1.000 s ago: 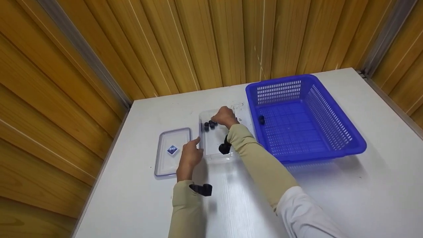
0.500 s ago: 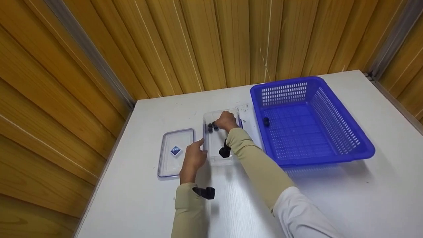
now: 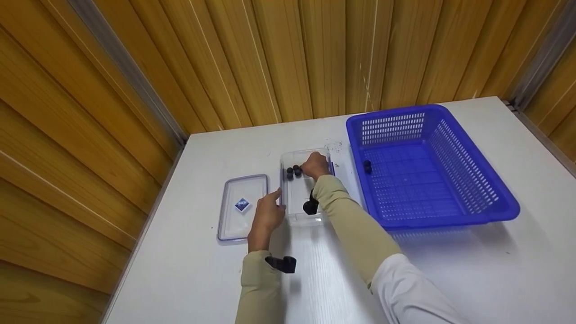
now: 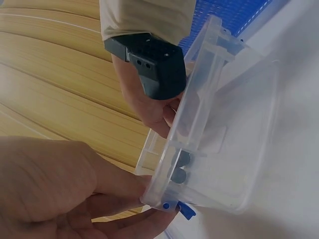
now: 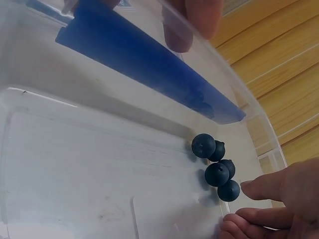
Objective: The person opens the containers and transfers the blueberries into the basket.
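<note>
In the head view a clear plastic box (image 3: 300, 218) stands on the table, its top off. My left hand (image 3: 266, 217) grips its left wall; in the left wrist view, the fingers pinch the rim beside a small blue clip (image 4: 186, 210). My right hand (image 3: 316, 165) reaches into the far end of the box. Several dark round balls (image 5: 217, 174) cluster there, some with small pointed tips. In the right wrist view the right thumb (image 5: 264, 186) is close by the nearest ball, fingers loosely bent below, nothing visible between them.
A blue perforated basket (image 3: 504, 202) stands right of the box, with two dark balls (image 3: 367, 167) by its left wall. Left of the box lies a clear lid (image 3: 230, 227) bearing a blue-and-white diamond label (image 3: 242, 205). A wood-patterned wall (image 3: 270, 58) rises behind the table.
The head view has shifted slightly, so everything sits a little further right. My right hand has moved slightly nearer within the box. The left hand keeps its grip on the wall.
</note>
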The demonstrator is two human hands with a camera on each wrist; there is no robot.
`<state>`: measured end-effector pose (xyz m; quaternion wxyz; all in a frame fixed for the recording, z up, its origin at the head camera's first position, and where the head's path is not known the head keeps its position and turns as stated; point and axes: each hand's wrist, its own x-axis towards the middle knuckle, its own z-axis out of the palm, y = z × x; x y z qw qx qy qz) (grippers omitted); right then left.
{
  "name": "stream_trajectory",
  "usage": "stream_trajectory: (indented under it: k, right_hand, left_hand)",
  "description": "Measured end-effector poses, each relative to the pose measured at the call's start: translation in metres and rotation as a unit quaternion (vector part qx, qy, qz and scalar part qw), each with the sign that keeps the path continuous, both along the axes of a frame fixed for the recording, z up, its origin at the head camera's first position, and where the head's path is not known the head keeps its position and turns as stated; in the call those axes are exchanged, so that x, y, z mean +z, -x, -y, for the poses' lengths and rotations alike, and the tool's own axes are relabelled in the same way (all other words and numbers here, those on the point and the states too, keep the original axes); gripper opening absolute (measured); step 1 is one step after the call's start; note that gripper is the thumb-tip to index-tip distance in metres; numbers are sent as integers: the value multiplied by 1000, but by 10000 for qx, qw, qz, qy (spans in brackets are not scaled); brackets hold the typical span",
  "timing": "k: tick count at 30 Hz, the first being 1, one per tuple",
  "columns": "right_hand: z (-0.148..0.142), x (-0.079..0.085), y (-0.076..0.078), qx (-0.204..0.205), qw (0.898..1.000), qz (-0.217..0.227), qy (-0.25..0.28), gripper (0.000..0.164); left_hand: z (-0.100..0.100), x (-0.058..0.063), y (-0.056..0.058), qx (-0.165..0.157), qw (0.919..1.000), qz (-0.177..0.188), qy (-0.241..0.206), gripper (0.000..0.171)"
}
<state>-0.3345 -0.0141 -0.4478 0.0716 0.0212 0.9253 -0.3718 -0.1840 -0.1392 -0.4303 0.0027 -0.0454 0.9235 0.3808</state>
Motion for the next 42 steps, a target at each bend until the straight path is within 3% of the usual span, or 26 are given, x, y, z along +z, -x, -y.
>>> stream_trajectory:
  k: [17, 42]
  right_hand:
    - [2, -7, 7, -209, 9998, -21, -58, 32]
    - [3, -6, 4, -336, 9994, 97, -20, 31]
  left_hand:
    - [0, -1, 1, -12, 9998, -215, 59, 46]
    - [0, -1, 2, -86, 9995, -145, 269, 46]
